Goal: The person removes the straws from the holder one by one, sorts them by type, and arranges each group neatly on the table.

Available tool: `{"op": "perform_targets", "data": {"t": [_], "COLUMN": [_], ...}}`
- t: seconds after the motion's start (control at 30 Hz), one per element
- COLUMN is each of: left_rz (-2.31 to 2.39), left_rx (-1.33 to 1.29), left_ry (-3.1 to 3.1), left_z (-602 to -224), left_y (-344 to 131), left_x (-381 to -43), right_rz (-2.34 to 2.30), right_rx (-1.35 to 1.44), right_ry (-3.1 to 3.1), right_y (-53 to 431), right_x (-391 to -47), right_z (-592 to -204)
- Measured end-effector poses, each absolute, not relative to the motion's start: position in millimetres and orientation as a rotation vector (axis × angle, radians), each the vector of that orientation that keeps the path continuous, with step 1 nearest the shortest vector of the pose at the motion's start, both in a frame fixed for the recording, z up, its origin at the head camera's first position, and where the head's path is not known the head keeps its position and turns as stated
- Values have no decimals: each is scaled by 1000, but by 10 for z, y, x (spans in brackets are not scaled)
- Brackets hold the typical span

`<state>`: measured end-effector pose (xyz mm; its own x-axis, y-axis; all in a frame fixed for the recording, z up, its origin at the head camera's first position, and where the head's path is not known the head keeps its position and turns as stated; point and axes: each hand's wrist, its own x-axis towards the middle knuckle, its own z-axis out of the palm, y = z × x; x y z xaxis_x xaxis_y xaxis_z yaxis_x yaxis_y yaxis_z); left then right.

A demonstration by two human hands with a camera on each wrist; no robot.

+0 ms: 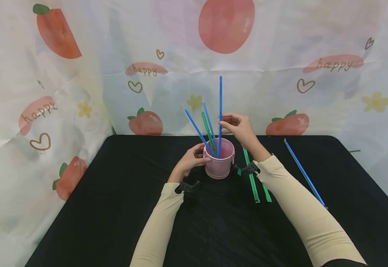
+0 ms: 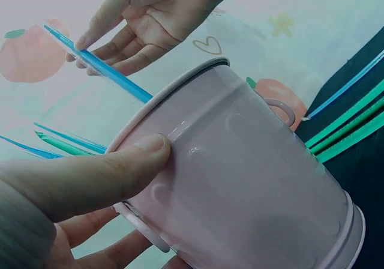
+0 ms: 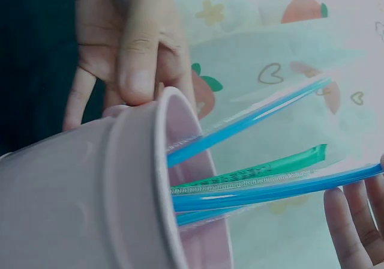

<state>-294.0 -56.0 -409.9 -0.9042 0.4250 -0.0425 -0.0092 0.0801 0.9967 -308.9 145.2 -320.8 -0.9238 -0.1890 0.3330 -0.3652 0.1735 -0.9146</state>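
A pink bucket (image 1: pixel 218 168) with small side handles stands on the black table. My left hand (image 1: pixel 192 160) grips its left side near the rim, the thumb (image 2: pixel 135 164) lying along the outer wall. Between thumb and fingers, my right hand (image 1: pixel 240 129) pinches a tall blue straw (image 1: pixel 220 100). That straw stands nearly upright, its lower end inside the bucket. Leaning left in the bucket are another blue straw (image 1: pixel 195 126), a thinner-looking blue straw (image 1: pixel 209 118) and a green straw (image 3: pixel 288 163) with dark print. Clear wrapping shows along the straws in the right wrist view.
Right of the bucket, green straws (image 1: pixel 255 187) lie on the black table (image 1: pixel 114 207), partly under my right forearm. Farther right lies a blue straw (image 1: pixel 304 172). A patterned cloth backdrop (image 1: pixel 180 33) rises behind the table's far edge.
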Motion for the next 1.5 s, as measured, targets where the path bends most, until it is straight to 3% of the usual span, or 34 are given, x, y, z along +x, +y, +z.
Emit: {"op": "perform_targets", "data": {"t": [1.1,1.5], "left_rz": [1871,1885], "left_rx": [439,438], "left_ry": [2044,2041], "left_z": [-4102,-4094], "left_y": [-571,-573], "left_x": [-2940,-2941], "right_rz": [1962,1908], "right_rx": [668,664], "right_ry": [-2050,-2085], "right_y": [1757,2032], "right_x": [-2939,-2829], "right_z": [-2815,-2832]}}
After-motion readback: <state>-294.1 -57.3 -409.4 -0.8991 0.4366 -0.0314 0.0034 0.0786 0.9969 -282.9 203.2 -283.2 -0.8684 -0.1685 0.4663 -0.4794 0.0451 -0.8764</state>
